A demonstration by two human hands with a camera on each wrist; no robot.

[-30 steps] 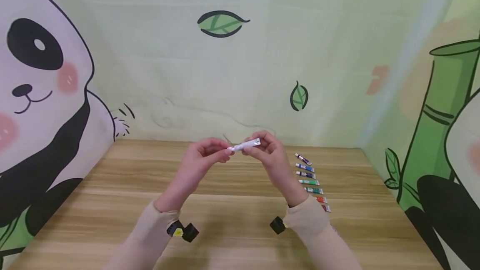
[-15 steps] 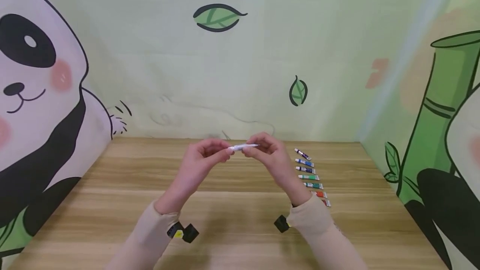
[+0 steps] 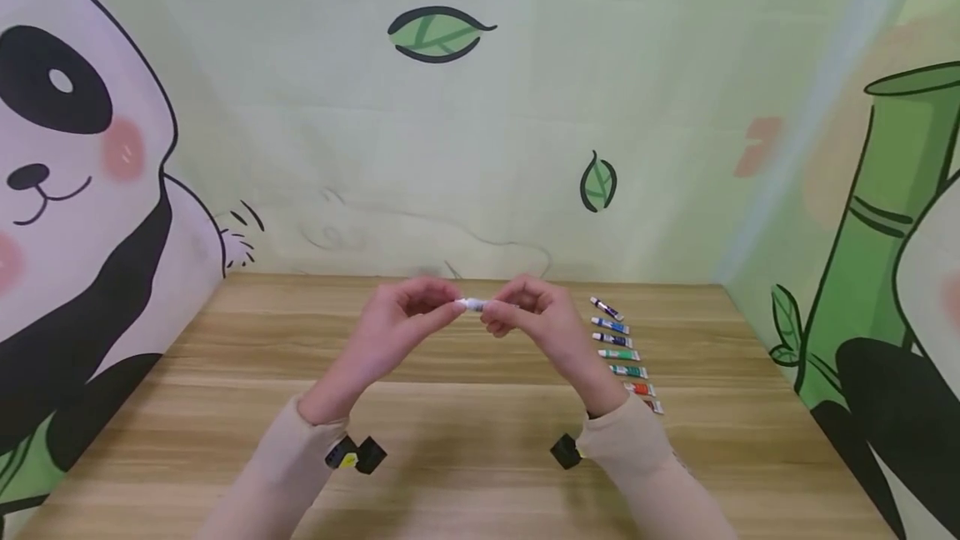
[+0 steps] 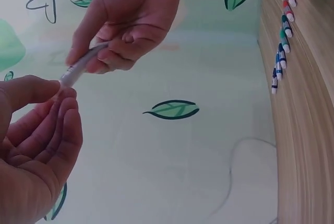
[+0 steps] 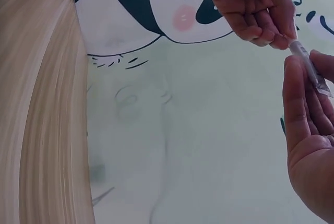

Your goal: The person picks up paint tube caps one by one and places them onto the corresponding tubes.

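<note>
A small white paint tube [image 3: 475, 304] is held up above the table between both hands. My left hand [image 3: 403, 319] pinches its cap end between thumb and fingers. With thumb and fingertips, my right hand [image 3: 542, 313] grips the tube's body, covering much of it in the head view. In the right wrist view the paint tube [image 5: 303, 59] slants down to its flat crimped end, which sticks out past the right thumb. The left wrist view shows the tube [image 4: 78, 70] running from the left fingertips up into the right hand; the cap is hidden under the left fingers.
Several paint tubes [image 3: 617, 354] in purple, blue, green, orange and red lie in a column on the wooden table [image 3: 480, 423], right of my right hand. Behind the table stands a pale green wall [image 3: 510, 123] with a panda, leaves and bamboo drawn on it.
The tube has turned about its length and dipped slightly; its flat end, visible before, is now behind the right fingers. The right fingers have shifted their grip. The left hand keeps its pinch.
</note>
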